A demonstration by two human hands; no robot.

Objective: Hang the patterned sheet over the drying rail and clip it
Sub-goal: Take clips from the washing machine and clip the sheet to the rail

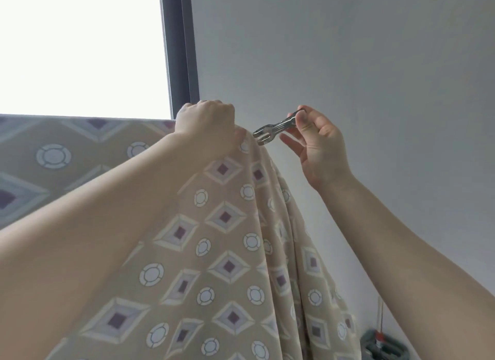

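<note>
The patterned sheet (225,252) is beige with purple diamonds and white rings. It hangs from a top edge that runs left across the window; the rail under it is hidden by the cloth. My left hand (209,126) is raised and closed over the sheet's top corner. My right hand (318,142) pinches the handles of a metal clip (276,126) between thumb and forefinger. The clip's jaws are at the bunched corner of the sheet, just right of my left hand; I cannot tell if they grip the cloth.
A bright window (80,48) with a dark frame (179,46) fills the upper left. A plain white wall (361,65) lies behind my hands. A dark object with a red part (380,343) sits low at the right.
</note>
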